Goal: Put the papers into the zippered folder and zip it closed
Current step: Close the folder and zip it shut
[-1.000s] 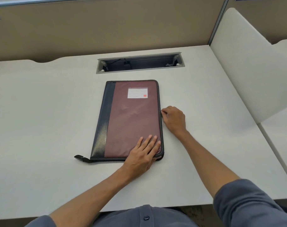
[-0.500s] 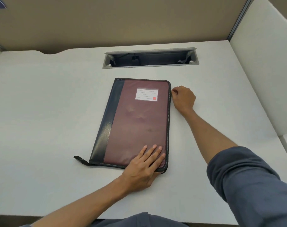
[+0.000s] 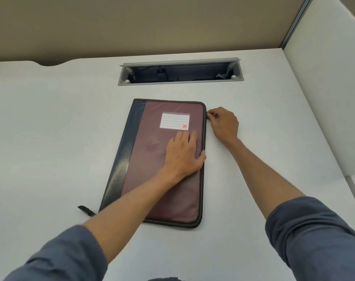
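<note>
I see the zippered folder [image 3: 168, 179] lying flat at the centre of the frame on a smooth, matte white desk [image 3: 51, 138]. It is a tall rectangle with rounded corners: a maroon, slightly creased fabric panel, a grainy dark navy leather-like strip [image 3: 124, 159] down its left side, and pale stitching along the dark zip edging. A white lined label [image 3: 174, 121] with a small red square sits in a clear pocket near its top. A short black tab [image 3: 85, 210] sticks out at the folder's lower left corner.

My left hand [image 3: 182, 155] lies flat on the maroon cover just below the label, fingers straight and together, pressing down, the thumb reaching to the right edge. My right hand [image 3: 223, 124] is at the folder's upper right corner, fingers curled in a pinch against the zip edge; the zip pull itself is too small for me to make out.

Above the folder, a grey metal-framed cable slot [image 3: 180, 74] is sunk in the desk, its dark inside hard to read. Blue-grey sleeves [image 3: 314, 240] are cut off by the bottom edge. No papers show; the closed cover hides the inside.
</note>
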{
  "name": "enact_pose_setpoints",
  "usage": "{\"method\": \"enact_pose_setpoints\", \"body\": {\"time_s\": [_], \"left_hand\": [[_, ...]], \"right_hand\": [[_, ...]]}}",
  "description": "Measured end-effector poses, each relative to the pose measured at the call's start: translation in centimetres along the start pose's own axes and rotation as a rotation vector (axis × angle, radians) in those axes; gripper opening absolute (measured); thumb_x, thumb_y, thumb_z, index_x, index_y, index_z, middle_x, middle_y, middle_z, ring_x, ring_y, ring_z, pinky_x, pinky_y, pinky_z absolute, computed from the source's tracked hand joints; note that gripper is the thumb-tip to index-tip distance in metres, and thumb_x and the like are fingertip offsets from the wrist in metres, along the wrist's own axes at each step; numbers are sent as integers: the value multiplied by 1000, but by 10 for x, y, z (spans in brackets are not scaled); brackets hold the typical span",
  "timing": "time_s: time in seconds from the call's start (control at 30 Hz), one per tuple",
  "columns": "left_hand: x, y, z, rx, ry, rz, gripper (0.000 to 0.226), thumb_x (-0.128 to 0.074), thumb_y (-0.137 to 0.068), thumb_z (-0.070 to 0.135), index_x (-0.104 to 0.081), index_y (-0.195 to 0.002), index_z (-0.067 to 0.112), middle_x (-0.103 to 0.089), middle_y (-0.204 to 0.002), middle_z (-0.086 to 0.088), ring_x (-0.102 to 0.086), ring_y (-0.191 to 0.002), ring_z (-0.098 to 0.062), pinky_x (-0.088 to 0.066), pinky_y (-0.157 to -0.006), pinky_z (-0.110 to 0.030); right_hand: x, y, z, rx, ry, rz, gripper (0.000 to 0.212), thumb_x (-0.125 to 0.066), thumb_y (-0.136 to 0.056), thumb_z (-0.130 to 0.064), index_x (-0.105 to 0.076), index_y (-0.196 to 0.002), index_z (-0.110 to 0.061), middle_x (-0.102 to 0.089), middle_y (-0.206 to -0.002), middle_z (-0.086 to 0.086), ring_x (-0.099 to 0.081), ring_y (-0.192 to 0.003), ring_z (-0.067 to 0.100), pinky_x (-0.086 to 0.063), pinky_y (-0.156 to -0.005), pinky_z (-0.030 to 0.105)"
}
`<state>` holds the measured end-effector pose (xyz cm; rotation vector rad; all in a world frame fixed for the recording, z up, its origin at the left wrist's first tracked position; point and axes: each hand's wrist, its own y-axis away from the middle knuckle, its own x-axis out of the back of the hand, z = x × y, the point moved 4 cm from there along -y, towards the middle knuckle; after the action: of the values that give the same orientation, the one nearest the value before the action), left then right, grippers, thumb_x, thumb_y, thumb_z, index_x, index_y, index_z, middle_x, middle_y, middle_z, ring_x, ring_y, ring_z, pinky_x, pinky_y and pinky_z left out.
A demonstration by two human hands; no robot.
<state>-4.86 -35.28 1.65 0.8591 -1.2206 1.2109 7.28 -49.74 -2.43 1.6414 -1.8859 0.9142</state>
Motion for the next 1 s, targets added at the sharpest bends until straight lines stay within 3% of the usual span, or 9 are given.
{"method": "enact_pose_setpoints", "body": {"time_s": [0.1, 0.3, 0.43, 0.53, 0.57, 0.63, 0.73, 0.87, 1.0], "left_hand": [[-4, -45, 5, 84, -19, -143, 71, -51, -78, 49, -36, -133, 5, -62, -97, -10, -60, -90, -31, -34, -59, -33], [-14, -72, 23, 29, -167, -239, 78, -54, -80, 20, -19, -142, -13, -63, -111, -18, -64, -95, -35, -37, -64, -33], [-19, -71, 37, -125, -330, -269, 73, -53, -82, 6, -18, -141, -16, -69, -88, -10, -67, -78, -28, -32, -51, -30], [-15, -66, 38, -209, -407, -307, 66, -52, -79, 0, -29, -139, -15, -63, -72, -9, -54, -55, -22, -22, -42, -29], [-14, -65, 37, -251, -471, -341, 59, -57, -76, 2, -46, -132, -9, -54, -59, -5, -42, -44, -18, -15, -38, -28], [-6, -62, 34, -255, -648, -303, 34, -73, -57, 19, -77, -91, 18, -22, -41, -2, -16, -31, -15, 2, -38, -29], [-10, -65, 27, -308, -632, -192, 14, -76, -38, 20, -66, -48, 24, 1, -41, -5, -14, -29, -13, 4, -37, -26], [-17, -67, 24, -359, -362, -346, 16, -58, -69, 5, -48, -69, 16, -22, -48, 2, -39, -38, -16, -9, -37, -25], [-15, -67, 5, -294, -78, -158, 9, -56, -75, 11, -47, -75, 10, -49, -57, -4, -34, -41, -24, -17, -43, -24]], "right_hand": [[-1, -2, 2, 20, -3, -1, 20, -55, -92, -31, -72, -99, -23, -71, -101, -5, -63, -92, 17, -46, -74, 31], [-1, -15, 4, 139, 131, -1, 21, -54, -94, -31, -73, -96, -21, -70, -94, -2, -62, -84, 20, -40, -63, 28], [0, -37, 2, 188, 156, -40, 21, -55, -94, -29, -73, -98, -21, -71, -98, -2, -63, -89, 20, -48, -70, 33], [0, -63, -6, 252, 107, -178, 20, -58, -93, -29, -74, -100, -20, -72, -103, -2, -62, -95, 20, -45, -77, 32], [1, -72, -10, 299, 125, -230, 20, -58, -93, -30, -74, -101, -20, -72, -103, -2, -62, -96, 20, -45, -77, 33], [-1, -87, -21, 459, 258, -319, 22, -58, -94, -32, -74, -103, -21, -71, -103, -1, -61, -97, 22, -43, -74, 33], [-6, -102, -43, 743, 457, -409, 23, -55, -96, -30, -72, -105, -17, -71, -102, 2, -62, -95, 24, -36, -66, 29], [-18, -111, -64, 922, 577, -488, 23, -53, -97, -28, -72, -105, -17, -71, -103, 0, -62, -95, 23, -37, -61, 30], [-22, -112, -67, 814, 526, -549, 22, -56, -95, -27, -73, -106, -17, -73, -106, -1, -64, -97, 22, -48, -74, 34]]}}
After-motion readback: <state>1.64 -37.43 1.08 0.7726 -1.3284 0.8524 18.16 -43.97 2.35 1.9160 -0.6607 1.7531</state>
